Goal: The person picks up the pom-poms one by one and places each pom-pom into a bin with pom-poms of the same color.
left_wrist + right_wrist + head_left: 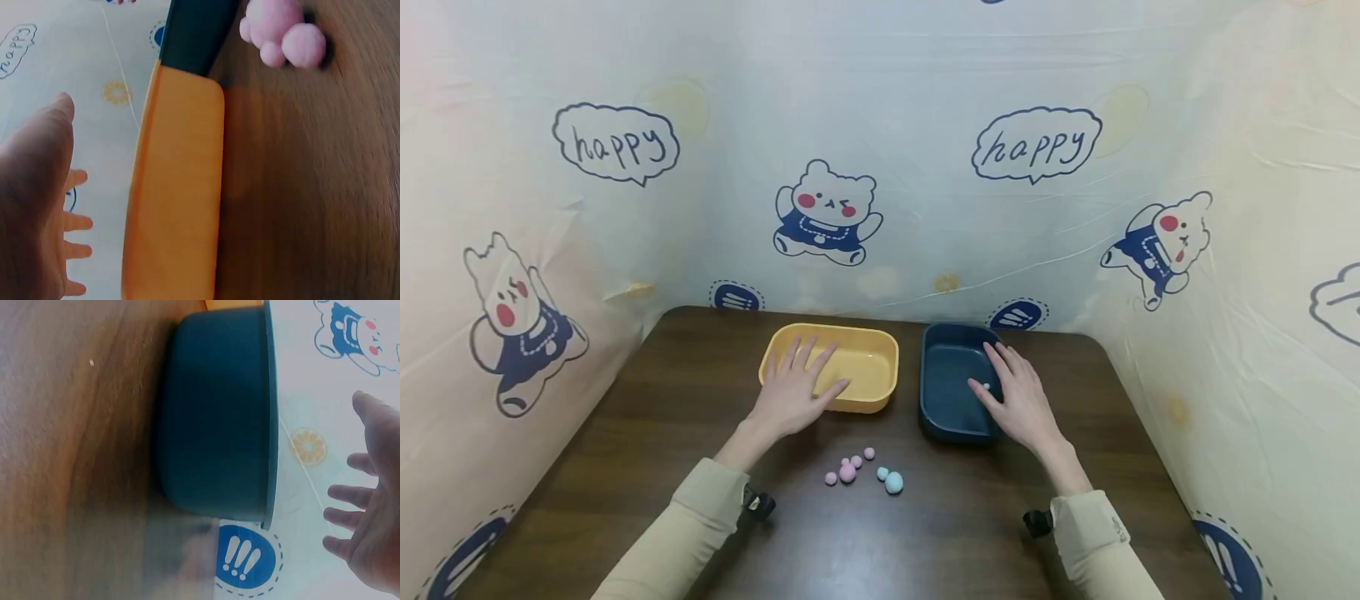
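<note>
My left hand (790, 398) hovers over the left part of a yellow plastic tray (871, 367), its fingers spread and holding nothing. Over the right side of a dark blue tray (951, 387) is my right hand (1024, 404), also with fingers apart and nothing held. A tiny pale ball (987, 386) shows against the blue tray, between the right thumb and fingers. In the wrist views both hands appear above the rim level of the trays. On the table before the trays lie several pink balls (847, 473) of mixed size and two light blue balls (894, 482).
The dark brown wooden table (820, 550) carries both trays side by side near its back edge, with a narrow gap between them. A pale curtain (925, 225) printed with cartoon bears and "happy" clouds surrounds the table on three sides.
</note>
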### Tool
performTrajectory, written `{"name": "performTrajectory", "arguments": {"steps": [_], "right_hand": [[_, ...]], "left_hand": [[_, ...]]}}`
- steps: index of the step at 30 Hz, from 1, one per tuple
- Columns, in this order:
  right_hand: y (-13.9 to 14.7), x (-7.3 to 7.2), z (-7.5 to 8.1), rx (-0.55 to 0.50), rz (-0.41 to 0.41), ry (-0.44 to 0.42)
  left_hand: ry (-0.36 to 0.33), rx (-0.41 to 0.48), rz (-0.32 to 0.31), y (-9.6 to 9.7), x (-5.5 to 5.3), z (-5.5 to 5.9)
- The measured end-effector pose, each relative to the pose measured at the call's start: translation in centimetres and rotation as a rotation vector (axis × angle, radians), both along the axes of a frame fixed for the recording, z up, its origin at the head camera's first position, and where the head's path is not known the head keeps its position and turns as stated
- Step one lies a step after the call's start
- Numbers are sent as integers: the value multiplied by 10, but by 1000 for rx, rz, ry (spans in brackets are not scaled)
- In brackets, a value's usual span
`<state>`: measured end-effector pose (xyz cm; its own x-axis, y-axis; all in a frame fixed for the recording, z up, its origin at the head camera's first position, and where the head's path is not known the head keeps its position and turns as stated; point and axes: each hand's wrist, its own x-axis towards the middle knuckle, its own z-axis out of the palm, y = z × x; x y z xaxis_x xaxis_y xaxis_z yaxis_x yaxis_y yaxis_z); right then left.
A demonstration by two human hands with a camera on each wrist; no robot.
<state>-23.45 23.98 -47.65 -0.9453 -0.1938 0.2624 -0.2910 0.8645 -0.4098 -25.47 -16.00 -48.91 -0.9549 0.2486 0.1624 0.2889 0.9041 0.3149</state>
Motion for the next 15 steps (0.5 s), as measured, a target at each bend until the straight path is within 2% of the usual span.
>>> {"name": "performTrajectory", "arguments": {"steps": [8,15], "right_hand": [[-17,14,-6,-81,58,-13],[-39,32,-10,-147,139,43]], "left_hand": [[-17,0,7,-21,0,-10],[-24,-26,57,-47,-13,-14]]}}
